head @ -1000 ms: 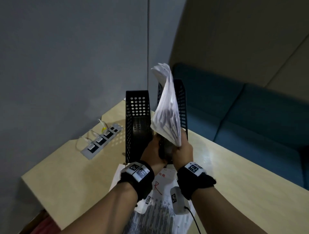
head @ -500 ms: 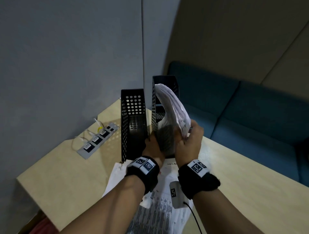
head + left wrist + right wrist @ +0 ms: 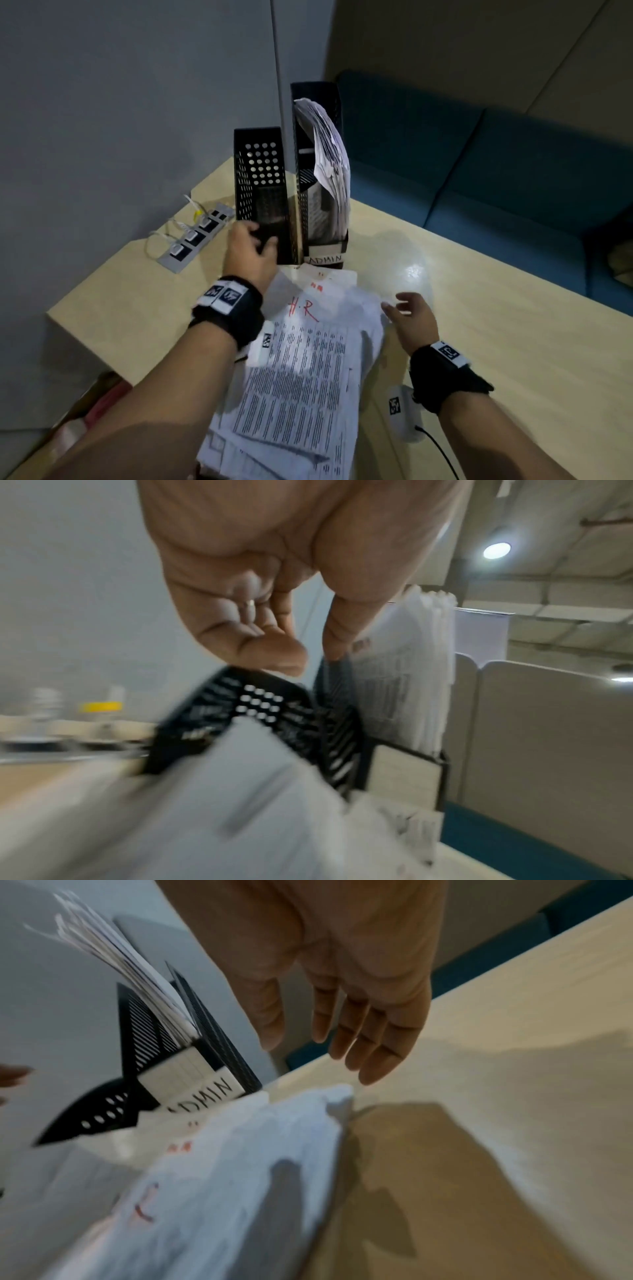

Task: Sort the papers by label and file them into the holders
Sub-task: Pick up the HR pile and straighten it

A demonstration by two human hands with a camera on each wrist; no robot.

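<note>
Two black mesh holders stand at the table's far edge. The left holder (image 3: 260, 185) (image 3: 260, 704) looks empty. The right holder (image 3: 323, 236) (image 3: 205, 1031) carries an ADMIN label and has a curled bundle of papers (image 3: 329, 154) (image 3: 411, 669) (image 3: 137, 969) standing in it. A loose pile of papers (image 3: 301, 359) (image 3: 222, 1177), the top sheet marked "H.R" in red, lies in front of them. My left hand (image 3: 255, 240) (image 3: 308, 656) hovers at the left holder's low front, fingers loosely curled, holding nothing. My right hand (image 3: 400, 305) (image 3: 325, 1047) is open with straight fingers, just right of the pile.
A grey power strip (image 3: 191, 236) with plugs lies left of the holders. The wooden table (image 3: 496, 325) ends close at the left (image 3: 68, 308). A blue sofa (image 3: 479, 178) runs behind the far edge. A grey wall stands behind the holders.
My right hand pushed the bundle down into the ADMIN holder, let go and drew back beside the pile. My left hand moved from the ADMIN holder to the left holder's front.
</note>
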